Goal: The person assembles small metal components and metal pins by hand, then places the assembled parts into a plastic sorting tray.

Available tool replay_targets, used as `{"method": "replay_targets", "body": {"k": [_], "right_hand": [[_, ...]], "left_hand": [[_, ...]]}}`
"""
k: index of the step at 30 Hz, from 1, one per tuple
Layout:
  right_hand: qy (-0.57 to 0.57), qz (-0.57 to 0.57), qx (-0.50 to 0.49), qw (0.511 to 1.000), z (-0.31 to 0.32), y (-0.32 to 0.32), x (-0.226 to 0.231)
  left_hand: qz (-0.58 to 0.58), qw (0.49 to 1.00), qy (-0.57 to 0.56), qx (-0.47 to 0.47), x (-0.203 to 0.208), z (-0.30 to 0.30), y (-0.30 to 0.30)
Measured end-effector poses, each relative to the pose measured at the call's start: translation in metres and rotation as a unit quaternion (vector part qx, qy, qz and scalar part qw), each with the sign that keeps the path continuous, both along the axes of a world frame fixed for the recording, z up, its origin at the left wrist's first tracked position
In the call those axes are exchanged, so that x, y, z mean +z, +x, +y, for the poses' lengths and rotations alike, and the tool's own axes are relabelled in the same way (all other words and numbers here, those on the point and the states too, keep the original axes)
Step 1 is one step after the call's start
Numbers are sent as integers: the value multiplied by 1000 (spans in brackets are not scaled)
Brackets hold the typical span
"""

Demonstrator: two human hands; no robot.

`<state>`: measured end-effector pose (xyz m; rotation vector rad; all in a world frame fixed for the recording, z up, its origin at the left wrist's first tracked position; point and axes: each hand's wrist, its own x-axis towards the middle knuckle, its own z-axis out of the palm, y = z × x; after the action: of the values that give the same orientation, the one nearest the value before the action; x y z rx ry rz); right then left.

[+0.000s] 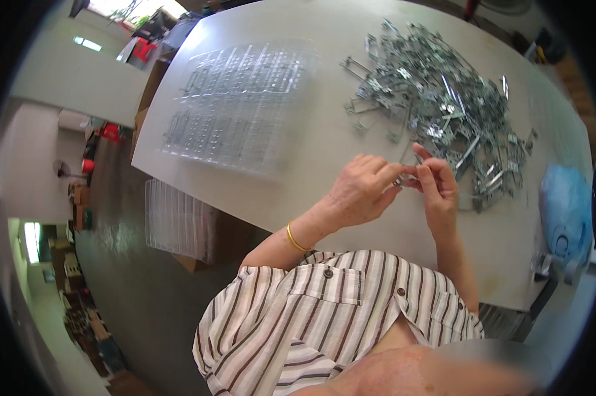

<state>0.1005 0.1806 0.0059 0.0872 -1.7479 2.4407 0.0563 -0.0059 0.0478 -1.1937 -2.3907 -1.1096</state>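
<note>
My left hand (364,189), with a gold bangle on its wrist, reaches over the white table, fingers closed at the tips. Close against it is my right hand (438,195), thumb and fingers pinched together. Between them the two hands grip a small silvery metal part, mostly covered by the fingers, so its exact shape is hard to make out. Just beyond the fingertips lies a large loose heap of thin metal brackets (436,99), some long and some short. To the left, clear plastic trays (271,148) lie flat, with metal pieces in several compartments.
Below the table's left edge, a stack of clear trays (179,221) rests on a cardboard box (191,263). A blue plastic bag (565,208) sits at the table's right edge. Boxes (80,204) line the far left of the room, near a standing fan (62,169).
</note>
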Motion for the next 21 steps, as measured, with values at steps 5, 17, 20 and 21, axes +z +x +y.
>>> {"method": "replay_targets", "body": {"k": [5, 17, 20, 21], "right_hand": [[29, 17, -11, 999, -4, 2, 0], [36, 0, 0, 999, -15, 7, 2], [42, -10, -20, 999, -18, 8, 4], [53, -22, -2, 998, -16, 7, 0]], "left_hand": [[-32, 999, -1, -11, 1, -4, 8], [-30, 999, 21, 0, -5, -32, 8], [-12, 998, 39, 45, 11, -50, 12], [1, 996, 55, 67, 19, -59, 12]]}}
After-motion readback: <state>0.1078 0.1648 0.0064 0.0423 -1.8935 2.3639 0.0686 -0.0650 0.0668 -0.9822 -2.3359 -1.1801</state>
